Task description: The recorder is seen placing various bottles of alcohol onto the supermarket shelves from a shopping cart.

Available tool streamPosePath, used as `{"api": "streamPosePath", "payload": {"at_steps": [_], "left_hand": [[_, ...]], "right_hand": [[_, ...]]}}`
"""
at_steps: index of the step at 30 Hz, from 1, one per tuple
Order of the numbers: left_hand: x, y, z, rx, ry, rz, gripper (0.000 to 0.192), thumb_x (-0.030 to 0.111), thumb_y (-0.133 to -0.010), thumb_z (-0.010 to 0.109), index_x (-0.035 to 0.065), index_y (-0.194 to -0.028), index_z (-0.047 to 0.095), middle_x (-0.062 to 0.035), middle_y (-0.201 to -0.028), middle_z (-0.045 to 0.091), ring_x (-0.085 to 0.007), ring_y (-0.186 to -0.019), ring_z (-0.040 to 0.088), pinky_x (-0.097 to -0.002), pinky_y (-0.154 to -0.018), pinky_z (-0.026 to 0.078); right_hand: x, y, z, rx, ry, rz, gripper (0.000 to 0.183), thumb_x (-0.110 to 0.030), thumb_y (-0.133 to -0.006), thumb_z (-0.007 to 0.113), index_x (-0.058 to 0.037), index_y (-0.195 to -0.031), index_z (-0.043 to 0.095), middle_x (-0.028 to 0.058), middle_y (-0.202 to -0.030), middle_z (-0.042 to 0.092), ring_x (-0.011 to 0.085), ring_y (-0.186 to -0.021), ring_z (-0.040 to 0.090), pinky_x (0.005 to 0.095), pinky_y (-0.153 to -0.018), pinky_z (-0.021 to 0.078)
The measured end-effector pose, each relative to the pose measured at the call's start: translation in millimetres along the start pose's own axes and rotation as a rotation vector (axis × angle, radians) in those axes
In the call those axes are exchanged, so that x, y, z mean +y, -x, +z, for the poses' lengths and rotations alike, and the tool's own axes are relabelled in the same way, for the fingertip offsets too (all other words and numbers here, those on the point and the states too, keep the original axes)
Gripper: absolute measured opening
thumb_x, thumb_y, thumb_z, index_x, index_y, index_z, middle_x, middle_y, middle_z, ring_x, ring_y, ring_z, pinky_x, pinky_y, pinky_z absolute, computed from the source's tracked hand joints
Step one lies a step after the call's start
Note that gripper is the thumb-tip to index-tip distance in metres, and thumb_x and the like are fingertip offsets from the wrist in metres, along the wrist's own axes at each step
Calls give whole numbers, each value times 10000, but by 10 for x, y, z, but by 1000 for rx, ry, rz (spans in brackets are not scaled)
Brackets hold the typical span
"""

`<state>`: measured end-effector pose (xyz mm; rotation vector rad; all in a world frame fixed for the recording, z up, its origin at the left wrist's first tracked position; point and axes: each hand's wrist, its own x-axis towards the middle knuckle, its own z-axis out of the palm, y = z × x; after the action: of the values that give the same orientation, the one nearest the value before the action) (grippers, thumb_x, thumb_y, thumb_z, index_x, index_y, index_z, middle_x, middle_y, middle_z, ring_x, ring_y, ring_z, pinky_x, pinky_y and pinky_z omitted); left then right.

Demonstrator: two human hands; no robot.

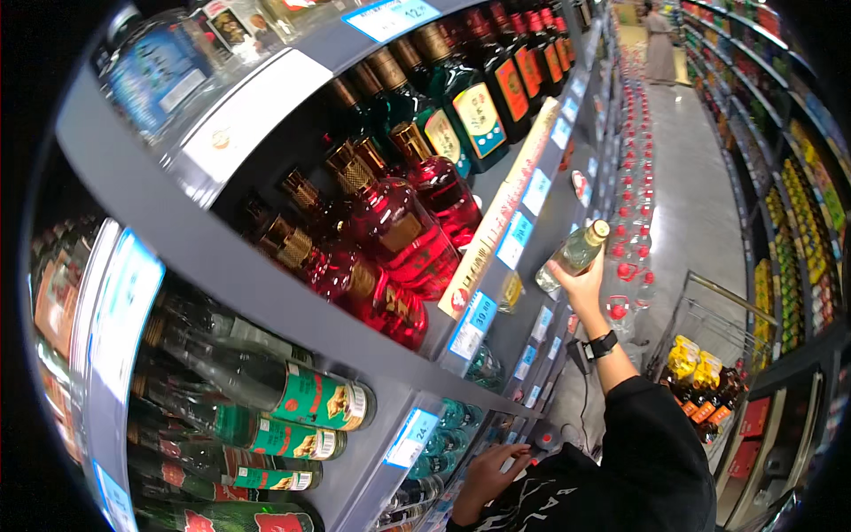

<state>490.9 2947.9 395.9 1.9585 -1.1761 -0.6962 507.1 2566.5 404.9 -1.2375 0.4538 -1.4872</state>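
My right hand (582,282), with a black watch at the wrist, grips a clear glass bottle (566,259) with a gold cap. The bottle is tilted beside the edge of a grey shelf. Low in the picture, my left hand (492,473) is close to my black top, its fingers loosely bent and partly apart, with nothing visible in them. Large bottles of red liquor (399,229) with gold caps stand on the shelf. Dark green bottles with cream labels (477,120) stand farther along it.
Green-labelled bottles (326,399) fill a compartment at lower left. A metal shopping cart (725,299) with yellow-topped bottle packs (695,362) stands at right. Red-capped plastic jugs (618,307) line the aisle floor. A person (658,43) stands far down the aisle. A dark cable (585,405) hangs near my right wrist.
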Motion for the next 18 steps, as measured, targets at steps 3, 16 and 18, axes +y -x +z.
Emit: {"api": "streamPosePath", "payload": {"at_steps": [3,16,18], "left_hand": [[116,-219,39,10,-45,-36,280,273,-951,708,88,-1161,717,-110,-1071,743,-303,-982,707,-379,-843,545],[69,-562,183,110,-123,-66,245,276,-934,718,106,-1111,732,-112,-1056,746,-329,-975,703,-420,-842,552],[102,-569,206,93,-158,-93,246,271,-932,721,103,-1111,731,-113,-1058,746,-330,-978,704,-420,-844,553]], "right_hand": [[311,-326,37,-79,21,28,659,-165,-729,922,-63,-1212,484,35,-1082,626,151,-977,630,329,-906,517],[902,-537,453,-243,86,80,736,-190,-725,907,-15,-1305,490,94,-1196,660,159,-1091,626,330,-961,505],[926,-524,463,-258,125,95,821,-171,-702,910,-5,-1372,465,103,-1204,657,172,-1108,624,334,-977,500]]}}
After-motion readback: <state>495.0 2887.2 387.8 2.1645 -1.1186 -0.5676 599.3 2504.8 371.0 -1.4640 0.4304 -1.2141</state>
